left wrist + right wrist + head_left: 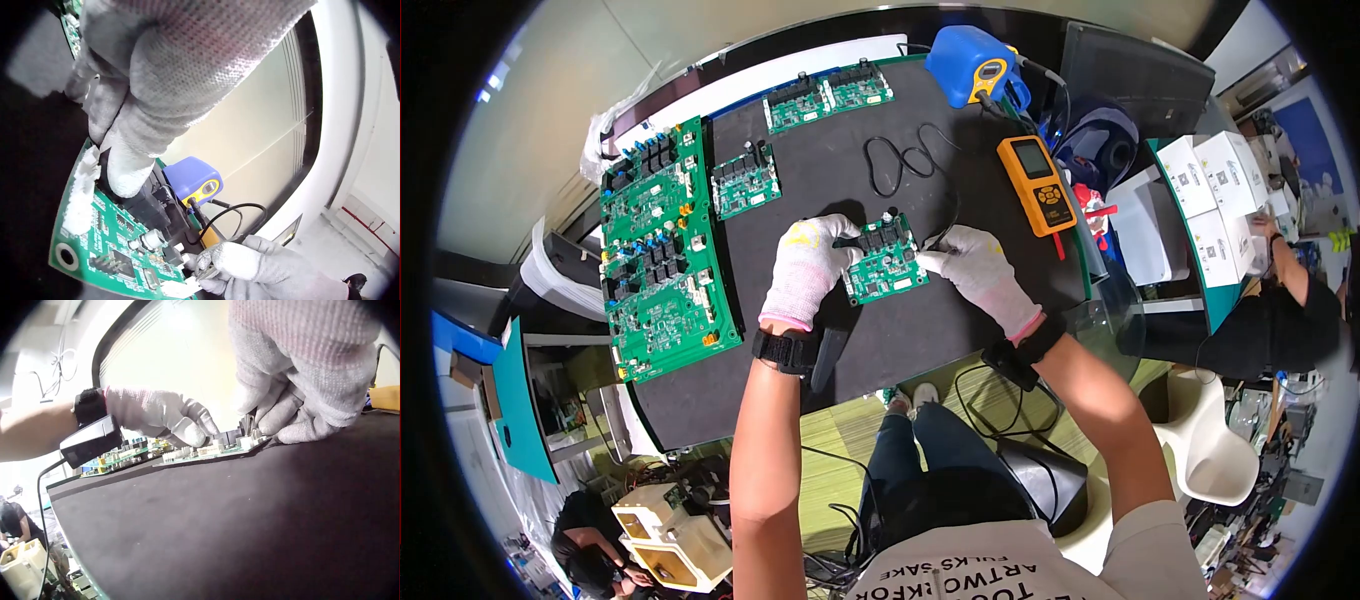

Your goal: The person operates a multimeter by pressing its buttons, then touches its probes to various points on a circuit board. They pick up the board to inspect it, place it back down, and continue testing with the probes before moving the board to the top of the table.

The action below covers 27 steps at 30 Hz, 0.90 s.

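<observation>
A green circuit board [887, 262] with black blocks and white connectors lies on the dark mat in front of the person. The gloved left hand [808, 262] grips its left side, fingertips at the black blocks [147, 206]. At the opposite edge, the gloved right hand [975, 268] pinches a small metal piece [249, 423], its tip right at the board's edge connectors. A black cable [955, 195] runs across the mat to that hand. Exactly what the metal piece is, I cannot tell; the fingers partly hide it.
Large green panels of boards [662, 330] lie left, a single board [745, 182] beside them, more boards [830, 97] behind. An orange handheld meter [1037, 185] and a blue-yellow station [970, 65] stand right and back right. White boxes [1215, 190] sit farther right.
</observation>
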Tool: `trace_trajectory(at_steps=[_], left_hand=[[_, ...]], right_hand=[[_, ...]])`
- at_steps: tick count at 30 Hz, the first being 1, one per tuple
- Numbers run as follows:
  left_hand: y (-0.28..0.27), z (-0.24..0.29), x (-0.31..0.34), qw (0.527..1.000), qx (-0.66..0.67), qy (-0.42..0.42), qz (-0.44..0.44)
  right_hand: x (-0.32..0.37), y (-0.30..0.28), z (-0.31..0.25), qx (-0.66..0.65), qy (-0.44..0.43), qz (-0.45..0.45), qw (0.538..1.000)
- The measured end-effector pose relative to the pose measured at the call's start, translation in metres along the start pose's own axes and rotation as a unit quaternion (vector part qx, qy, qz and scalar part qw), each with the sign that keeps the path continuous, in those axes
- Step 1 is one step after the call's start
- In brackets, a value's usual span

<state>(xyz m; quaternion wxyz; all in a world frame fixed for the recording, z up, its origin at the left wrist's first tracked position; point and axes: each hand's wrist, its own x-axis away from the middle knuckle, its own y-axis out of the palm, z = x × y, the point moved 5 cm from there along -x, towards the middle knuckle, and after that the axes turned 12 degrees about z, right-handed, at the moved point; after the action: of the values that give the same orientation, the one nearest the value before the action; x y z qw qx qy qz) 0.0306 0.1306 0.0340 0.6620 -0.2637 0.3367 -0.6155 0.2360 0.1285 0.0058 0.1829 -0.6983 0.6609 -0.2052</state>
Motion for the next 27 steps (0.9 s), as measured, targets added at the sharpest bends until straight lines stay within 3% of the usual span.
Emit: trace_trajectory(at_steps=[5, 8, 12, 14, 16, 18, 20, 21, 24, 27], left_hand=[[0.0, -0.001, -0.001, 0.999, 0.029, 0.016, 0.011], [0.002, -0.004, -0.001, 0.999, 0.032, 0.032, 0.02], [0.006, -0.007, 0.003, 0.999, 0.034, -0.012, 0.014], [0.008, -0.009, 0.009, 0.999, -0.01, 0.008, 0.033], [0.009, -0.009, 0.015, 0.994, 0.042, 0.079, 0.068], [0.003, -0.01, 0.025, 0.991, 0.061, 0.109, 0.054], [-0.003, -0.009, 0.044, 0.982, -0.109, 0.13, 0.081], [-0.003, -0.012, 0.048, 0.985, -0.133, 0.109, 0.02], [-0.004, -0.016, 0.057, 0.98, -0.186, 0.05, -0.05], [0.004, -0.028, 0.057, 0.983, -0.168, 0.046, -0.055]], right_hand=[[0.006, 0.0, -0.003, 0.009, -0.009, 0.024, 1.0], [0.008, 0.003, -0.001, 0.011, 0.035, 0.039, 0.999], [0.01, 0.002, -0.006, -0.006, -0.006, 0.064, 0.998], [0.01, 0.004, -0.003, -0.006, -0.026, 0.072, 0.997], [0.01, 0.004, -0.006, -0.022, -0.126, 0.101, 0.987], [0.011, 0.004, -0.008, -0.015, -0.134, 0.104, 0.985], [0.012, 0.003, -0.009, -0.007, -0.139, 0.107, 0.985], [0.013, 0.003, -0.01, -0.022, -0.145, 0.103, 0.984], [0.018, 0.003, -0.012, -0.044, -0.163, 0.105, 0.98], [0.015, 0.004, -0.013, -0.051, -0.168, 0.114, 0.978]])
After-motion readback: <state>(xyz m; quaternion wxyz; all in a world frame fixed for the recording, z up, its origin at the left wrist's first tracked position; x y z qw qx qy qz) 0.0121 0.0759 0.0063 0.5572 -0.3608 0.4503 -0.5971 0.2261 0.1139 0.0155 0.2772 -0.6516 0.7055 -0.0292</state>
